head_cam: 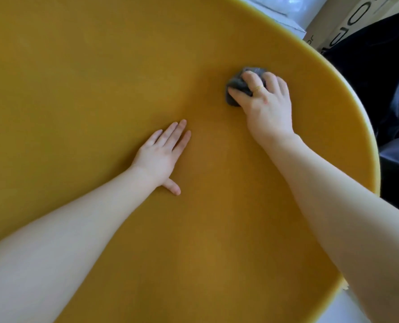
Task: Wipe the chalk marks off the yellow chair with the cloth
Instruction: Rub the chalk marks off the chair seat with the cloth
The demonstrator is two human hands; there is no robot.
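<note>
Right hand (267, 108) presses bunched grey cloth (239, 86) onto yellow chair (89, 78), fingers curled over it, toward 2 o'clock of surface, near rim. Left hand (162, 155) flat, fingers extended together, palm down at centre, empty. No chalk marks discernible. Dark fabric (384, 73) beyond rim at 3 o'clock; cardboard box (347, 17) at 1 o'clock.

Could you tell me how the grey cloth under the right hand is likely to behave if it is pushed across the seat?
The grey cloth is bunched under the right hand, so it is probably soft and floppy. It looks light. On the smooth yellow chair it should slide rather than roll, though it may crumple further.
</note>
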